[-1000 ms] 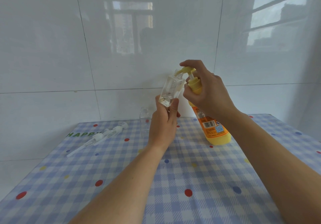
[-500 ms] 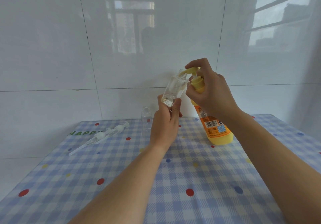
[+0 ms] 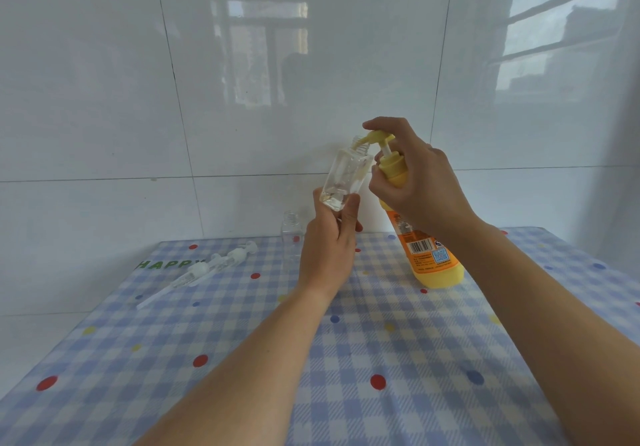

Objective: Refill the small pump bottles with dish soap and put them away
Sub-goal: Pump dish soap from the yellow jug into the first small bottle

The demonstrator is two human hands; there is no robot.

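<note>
1. Small clear bottle: square-sided and uncapped, held tilted above the table with its threaded neck just under the nozzle. A little clear liquid sits at the bottom. It is judged light, rigid and thin-walled, and slippery if soap runs down the outside. The flat lower sides are the best place to hold it.
2. Left hand: the thumb and fingers are curled round the lower end of the small clear bottle.
3. Dish soap bottle: yellow with an orange label, leaning left with its base down at the tablecloth. It is judged the heavier item and is steadied at the neck.
4. Right hand: the fingers are wrapped round the neck of the dish soap bottle, with the forefinger laid on the pump head.
5. Second small bottle: clear, open and upright, standing by the wall behind the left hand.
6. Pump tops: two clear ones with dip tubes, lying on the cloth to the left.
</note>
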